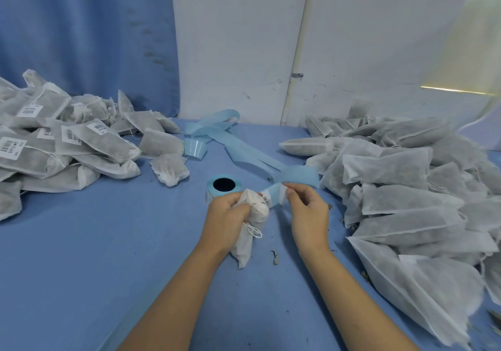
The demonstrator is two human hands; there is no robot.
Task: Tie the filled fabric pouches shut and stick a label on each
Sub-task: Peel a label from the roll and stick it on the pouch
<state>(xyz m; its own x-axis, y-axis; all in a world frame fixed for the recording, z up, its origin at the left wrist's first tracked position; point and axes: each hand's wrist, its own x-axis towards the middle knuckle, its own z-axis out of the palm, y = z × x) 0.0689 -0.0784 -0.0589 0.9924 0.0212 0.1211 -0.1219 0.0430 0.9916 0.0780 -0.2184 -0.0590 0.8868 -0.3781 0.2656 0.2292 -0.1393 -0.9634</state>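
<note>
Pouch (250, 231), apparently tied already, is gripped in the left hand (226, 215) just in front of the roll (223, 185). The right hand (306, 209) pinches a label (272, 195) at the strip (298, 177) end, so labelling is in hand. Next — peel it clean and press it flat on the fabric.

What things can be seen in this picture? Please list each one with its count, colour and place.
held pouch: one, white, centre of table, in the left hand
label strip: one, white labels on blue backing, between the hands
label roll: one, blue, just behind the left hand
used backing: one long loose ribbon, light blue, mid-table toward the wall
left pile: many pouches, grey-white, several with barcode labels, left side
right pile: many pouches, grey-white, right side
loose pouch: one, white, beside the left pile
table: one, blue cover
curtain: one, blue, back left
wall: white, behind the table
left hand: grips the held pouch
right hand: pinches the label strip
</note>
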